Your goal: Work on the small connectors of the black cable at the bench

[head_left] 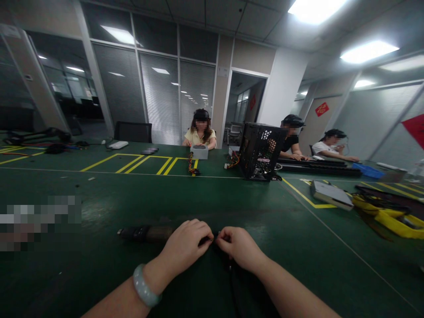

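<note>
A dark cylindrical tool (145, 233) lies on the green table, its metal tip pointing left and its right end hidden behind my left hand (190, 238). That hand, with a pale bracelet (145, 285) at the wrist, has its fingers closed near the tool's right end on something small and dark. Close beside it, my right hand (239, 246) is pinched on a black cable (234, 282) that runs down toward the table's near edge. The fingertips of both hands nearly meet; what lies between them is too small to make out.
Across the green table (132, 190) sit a black computer case (261, 152), a grey box (199, 152) and wires. At right are a metallic box (331, 195) and a yellow tool bag (397, 221). Several people sit at the far side.
</note>
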Motion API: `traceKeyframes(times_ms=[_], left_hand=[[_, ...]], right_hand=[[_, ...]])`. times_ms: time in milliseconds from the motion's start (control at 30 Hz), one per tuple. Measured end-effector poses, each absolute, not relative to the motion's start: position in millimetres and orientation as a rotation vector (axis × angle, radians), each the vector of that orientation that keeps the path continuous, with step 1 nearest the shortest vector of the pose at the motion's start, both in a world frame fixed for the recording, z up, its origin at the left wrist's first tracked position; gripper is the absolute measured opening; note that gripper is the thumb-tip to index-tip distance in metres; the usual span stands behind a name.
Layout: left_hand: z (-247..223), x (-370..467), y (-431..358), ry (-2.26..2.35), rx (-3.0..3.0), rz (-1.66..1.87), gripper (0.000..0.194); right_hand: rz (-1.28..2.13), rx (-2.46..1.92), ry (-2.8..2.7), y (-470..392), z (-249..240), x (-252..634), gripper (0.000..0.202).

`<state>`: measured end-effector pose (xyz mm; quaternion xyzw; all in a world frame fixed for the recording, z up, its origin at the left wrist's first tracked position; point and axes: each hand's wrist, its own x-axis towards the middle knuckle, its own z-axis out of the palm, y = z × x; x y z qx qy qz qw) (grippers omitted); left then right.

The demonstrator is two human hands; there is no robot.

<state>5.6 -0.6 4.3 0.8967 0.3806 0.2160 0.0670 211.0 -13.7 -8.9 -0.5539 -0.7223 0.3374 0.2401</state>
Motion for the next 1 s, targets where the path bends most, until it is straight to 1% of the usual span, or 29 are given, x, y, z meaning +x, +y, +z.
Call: traceKeyframes(times_ms=[333, 433, 600, 1000], left_hand=[[3.7, 3.5, -1.1, 1.171, 2.701, 0.674, 0.010], [2.9, 3.6, -1.5, 1.166, 2.701, 0.665, 0.007], [2.9, 5.6, -1.8, 1.142, 2.691, 0.677, 0.009], [1.0, 6.0, -0.4, 1.187, 2.678, 0.652, 0.008]], right_hand=[[0.976, -1.501, -1.969, -12.6, -12.8, 212.6, 0.019], [0.937, -1.490, -1.988, -11.9, -13.5, 212.7, 0.018], [0.821, -1.468, -2.006, -10.4, -12.6, 211.9, 0.015], [0.754, -1.450, -2.035, -12.6, -10.9, 210.4, 0.014]])
